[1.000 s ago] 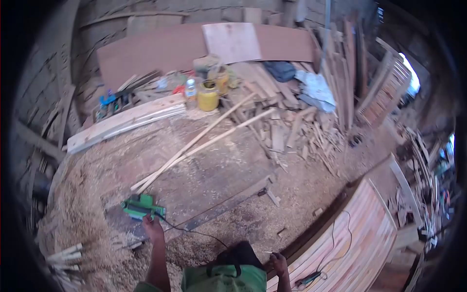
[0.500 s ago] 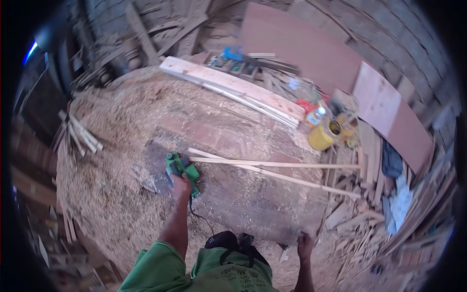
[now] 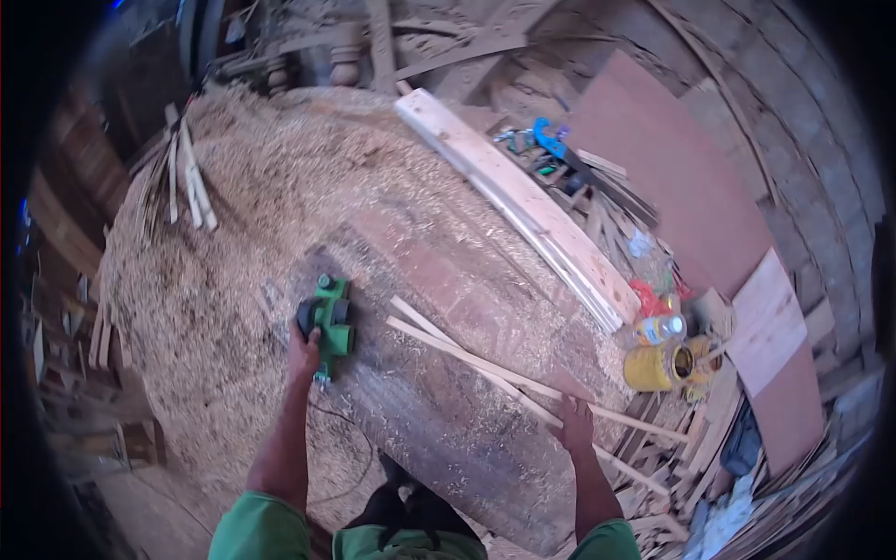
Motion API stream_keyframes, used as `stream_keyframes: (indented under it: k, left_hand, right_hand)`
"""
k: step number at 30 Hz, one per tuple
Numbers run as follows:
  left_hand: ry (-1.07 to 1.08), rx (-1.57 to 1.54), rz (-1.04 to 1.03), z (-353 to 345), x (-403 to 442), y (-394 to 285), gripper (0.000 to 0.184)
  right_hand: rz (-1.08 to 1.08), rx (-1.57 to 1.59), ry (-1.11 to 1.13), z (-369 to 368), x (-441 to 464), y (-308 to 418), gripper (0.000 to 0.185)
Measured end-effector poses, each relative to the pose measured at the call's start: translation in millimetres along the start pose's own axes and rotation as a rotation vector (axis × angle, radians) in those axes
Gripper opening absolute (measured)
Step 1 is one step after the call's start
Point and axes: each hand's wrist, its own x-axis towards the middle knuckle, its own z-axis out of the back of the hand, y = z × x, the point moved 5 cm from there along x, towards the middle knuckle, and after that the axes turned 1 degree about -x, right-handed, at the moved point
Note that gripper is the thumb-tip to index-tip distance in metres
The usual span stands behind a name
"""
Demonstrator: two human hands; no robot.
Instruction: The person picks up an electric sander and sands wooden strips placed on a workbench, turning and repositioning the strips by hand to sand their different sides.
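Observation:
My left hand [image 3: 306, 347] is wrapped round the handle of a green electric planer [image 3: 333, 313], which rests on the shavings-strewn workboard [image 3: 392, 411]. Its dark cord curves down toward my legs. Two slim wooden strips [image 3: 448, 343] lie across the board, crossing at a narrow angle. My right hand [image 3: 575, 425] is over the strips toward their right part, fingers stretched and thumb apart. Whether its fingertips press on the wood is hard to make out.
Wood shavings [image 3: 215, 308] are heaped on the left, with a bundle of thin sticks [image 3: 191, 182]. Beyond the board lies a long thick plank [image 3: 523, 210]. At right stand a yellow container [image 3: 647, 370] and a bottle [image 3: 659, 329]. A blue-handled saw [image 3: 549, 138] lies among tools behind.
My right hand has moved from the board's near edge up to the strips. My left hand stays on the planer, which has turned slightly. The whole view has rotated.

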Motion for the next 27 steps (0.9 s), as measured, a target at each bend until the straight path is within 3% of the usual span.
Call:
stream_keyframes:
  k: [3, 6, 8, 10, 11, 12, 14, 17, 21, 22, 23, 24, 26, 27]
  left_hand:
    - [-0.032, 0.171, -0.028, 6.4, -6.6, -23.1, 0.041]
    - [-0.086, 0.193, -0.193, 2.9, -6.3, -3.5, 0.043]
    - [-0.023, 0.312, -0.069, 0.9, -9.1, -2.9, 0.048]
    - [-0.181, 0.432, -0.105, 5.7, -43.1, -3.4, 0.053]
    - [-0.186, 0.409, 0.005, 20.0, -65.1, -13.8, 0.059]
    - [-0.449, 0.521, -0.087, 22.2, -92.5, 2.7, 0.065]
    - [-0.507, 0.399, 0.041, 42.9, -153.7, 13.1, 0.065]
    - [-0.416, 0.245, 0.320, 59.3, -271.3, 73.3, 0.061]
    - [-0.055, 0.205, 0.974, 58.4, -487.3, 229.8, 0.060]
    - [-0.031, 0.199, 1.185, 77.0, -536.2, 220.4, 0.061]
    - [-0.060, 0.211, 1.256, 74.6, -600.6, 253.1, 0.059]
    - [-0.089, 0.202, 1.353, 95.8, -635.1, 224.0, 0.057]
    - [-0.123, 0.190, 1.428, 98.2, -717.9, 241.8, 0.058]
    - [-0.149, 0.149, 1.436, 106.9, -737.8, 235.8, 0.057]
  right_hand:
    - [0.025, -0.010, 0.021, 13.9, 9.7, 4.4, 0.093]
    - [0.184, -0.082, -0.141, 21.7, 11.5, 6.0, 0.080]
    - [0.291, -0.010, -0.123, 13.7, 22.3, -1.5, 0.069]
    - [0.350, 0.137, 0.015, -13.7, 29.2, -22.5, 0.057]
    - [0.375, 0.175, 0.060, -18.2, 30.2, -20.9, 0.052]
    - [0.451, 0.227, 0.061, -17.8, 27.3, -18.0, 0.050]
    - [0.507, 0.290, 0.059, -16.6, 34.7, -6.7, 0.048]
    - [0.464, 0.296, 0.034, 3.7, 48.8, -1.7, 0.046]
    - [0.591, 0.307, 0.040, 3.2, 119.5, 50.5, 0.047]
    - [0.555, 0.258, 0.101, -3.5, 141.4, 65.9, 0.047]
    - [0.515, 0.210, 0.157, -8.6, 155.9, 80.4, 0.048]
    - [0.526, 0.282, 0.143, -18.9, 167.1, 95.9, 0.051]
    - [0.550, 0.417, 0.116, -42.6, 182.7, 122.0, 0.059]
    - [0.478, 0.449, 0.217, -44.3, 172.9, 138.9, 0.066]
